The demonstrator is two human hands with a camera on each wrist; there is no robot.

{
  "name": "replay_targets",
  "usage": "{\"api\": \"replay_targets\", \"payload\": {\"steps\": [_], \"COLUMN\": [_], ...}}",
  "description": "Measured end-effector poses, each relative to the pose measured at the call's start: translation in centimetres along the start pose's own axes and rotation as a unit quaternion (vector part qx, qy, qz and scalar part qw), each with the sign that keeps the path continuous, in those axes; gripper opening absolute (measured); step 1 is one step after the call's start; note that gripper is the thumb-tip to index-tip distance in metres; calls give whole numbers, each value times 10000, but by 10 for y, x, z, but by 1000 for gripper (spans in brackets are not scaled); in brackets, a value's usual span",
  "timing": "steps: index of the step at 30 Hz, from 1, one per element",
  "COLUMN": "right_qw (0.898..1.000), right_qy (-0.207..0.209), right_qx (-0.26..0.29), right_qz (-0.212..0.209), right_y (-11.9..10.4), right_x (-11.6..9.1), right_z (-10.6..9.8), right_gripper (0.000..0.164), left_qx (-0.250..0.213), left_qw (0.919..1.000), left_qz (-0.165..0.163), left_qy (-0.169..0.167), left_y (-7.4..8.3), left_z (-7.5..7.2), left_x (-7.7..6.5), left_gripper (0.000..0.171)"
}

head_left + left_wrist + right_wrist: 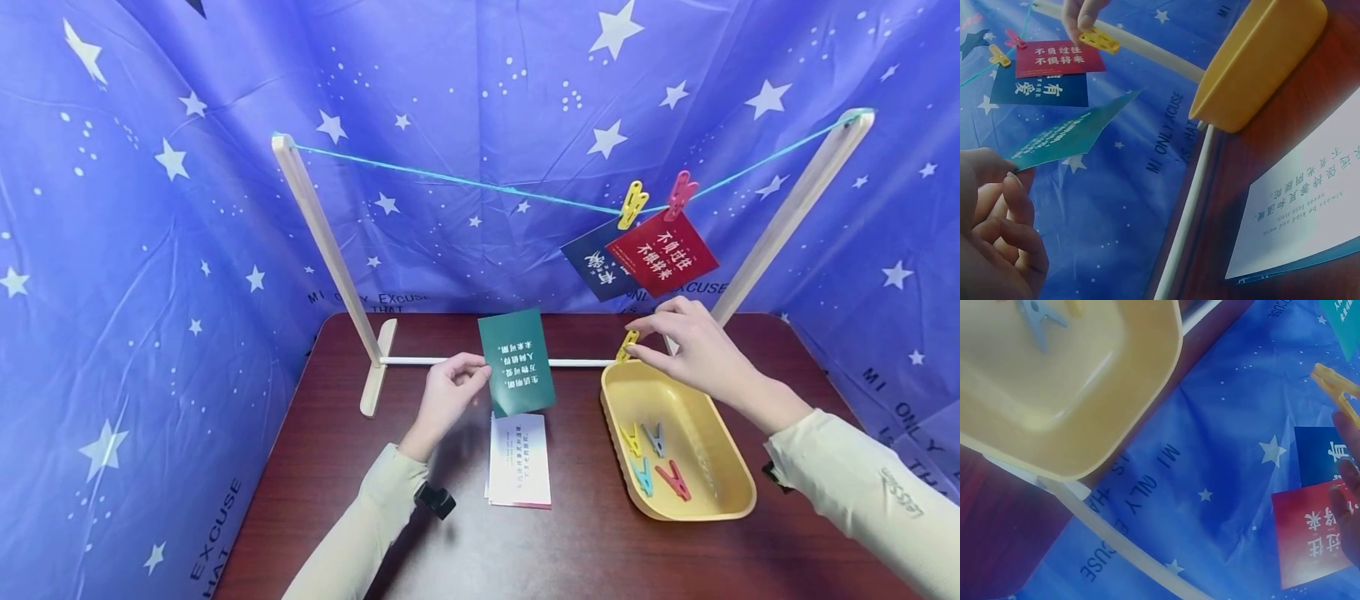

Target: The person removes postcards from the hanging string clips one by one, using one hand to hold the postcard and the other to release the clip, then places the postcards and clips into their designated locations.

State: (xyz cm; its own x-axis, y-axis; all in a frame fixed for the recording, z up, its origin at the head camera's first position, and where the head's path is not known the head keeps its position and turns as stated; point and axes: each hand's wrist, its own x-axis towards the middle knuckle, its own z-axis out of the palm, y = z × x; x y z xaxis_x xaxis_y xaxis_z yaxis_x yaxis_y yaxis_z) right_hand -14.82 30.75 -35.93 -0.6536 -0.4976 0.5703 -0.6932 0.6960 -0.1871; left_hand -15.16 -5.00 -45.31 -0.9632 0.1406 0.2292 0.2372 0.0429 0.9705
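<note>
My left hand (452, 392) pinches a green card (517, 362) by its left edge, holding it up above a stack of cards (519, 460) with a white one on top. Between thumb and fingers, my right hand (693, 350) holds a yellow clothespin (627, 345) over the far rim of the yellow bin (731, 467). On the turquoise string (450, 177) hang a dark blue card (600, 258) under a yellow clothespin (633, 204) and a red card (663, 254) under a pink clothespin (681, 196). The red card partly covers the blue one.
Inside the bin lie several loose clothespins, among them a red one (673, 482) and a grey-blue one (655, 440). Wooden posts, left (326, 250) and right (795, 208), carry the string; a white rod (420, 361) runs low between them. Blue star-patterned cloth (465, 67) surrounds the brown table (300, 500).
</note>
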Motion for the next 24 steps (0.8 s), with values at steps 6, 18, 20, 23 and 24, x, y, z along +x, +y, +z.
{"api": "replay_targets", "payload": {"steps": [6, 18, 20, 23, 24], "right_qw": [9999, 9983, 9976, 9961, 9956], "right_qy": [-41, -258, -331, -461, -498], "right_qx": [65, -3, 15, -15, -29], "right_qz": [116, 522, 615, 754, 798], "right_y": [2, 7, 9, 11, 12], "right_x": [-7, -23, -28, -34, -36], "right_z": [1, 11, 12, 14, 14], "right_gripper": [30, 32, 32, 31, 31], "left_qx": [13, -51, -89, -139, -151], "left_qw": [9998, 9984, 9979, 9973, 9972], "left_qz": [-183, -567, -638, -718, -734], "left_qy": [-49, 38, 32, -29, -49], "left_y": [-3, -11, -13, -16, -17], "left_z": [-1, -1, -1, 1, 1], "left_x": [-6, -13, -14, -15, -16], "left_gripper": [15, 16, 16, 15, 15]}}
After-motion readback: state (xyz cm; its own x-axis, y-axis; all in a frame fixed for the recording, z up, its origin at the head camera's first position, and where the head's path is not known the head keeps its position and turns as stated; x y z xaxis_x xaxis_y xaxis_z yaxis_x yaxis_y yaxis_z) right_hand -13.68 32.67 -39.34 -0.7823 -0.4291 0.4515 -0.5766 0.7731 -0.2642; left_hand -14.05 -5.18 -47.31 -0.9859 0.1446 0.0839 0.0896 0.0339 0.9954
